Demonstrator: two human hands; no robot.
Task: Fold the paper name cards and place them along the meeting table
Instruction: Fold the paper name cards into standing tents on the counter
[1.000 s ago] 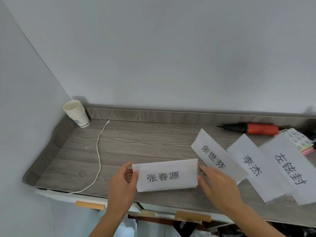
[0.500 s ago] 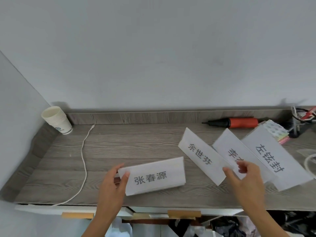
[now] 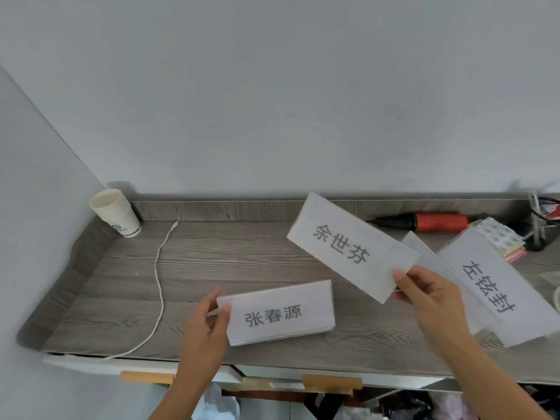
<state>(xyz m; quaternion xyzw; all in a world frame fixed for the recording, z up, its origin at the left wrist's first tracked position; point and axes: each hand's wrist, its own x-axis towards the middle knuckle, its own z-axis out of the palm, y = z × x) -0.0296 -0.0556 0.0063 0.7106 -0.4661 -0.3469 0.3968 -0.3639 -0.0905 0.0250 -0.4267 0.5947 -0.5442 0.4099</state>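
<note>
- Left hand (image 3: 209, 325): pinches the left end of the near card (image 3: 281, 313), thumb on the printed face and fingers behind it.
- Near card: folded and standing on the table (image 3: 212, 253) close to the front edge. Its long axis runs almost parallel to that edge, with the right end slightly farther back.
- Right hand (image 3: 430, 301): pinches the lower-right corner of the raised card (image 3: 348, 247), thumb on the face.
- Raised card: apparently held clear of the table, up and to the right of the near card. Its long axis runs diagonally from the hand up and leftward toward the back rim, so the free end points away from the person.
- Key relation: the 2 held cards are apart and their axes do not match. Judged from this, the raised card must be turned parallel to the front edge before it is set down. The right hand is the nearer hand for this, since the left is occupied.
- Right card (image 3: 497, 286): stands tilted just right of the right hand. A middle card (image 3: 424, 256) is mostly hidden between it and the raised card.
- Also present: cups (image 3: 115, 212) in the back-left corner, a cable (image 3: 159, 274) and a pump (image 3: 436, 221).
</note>
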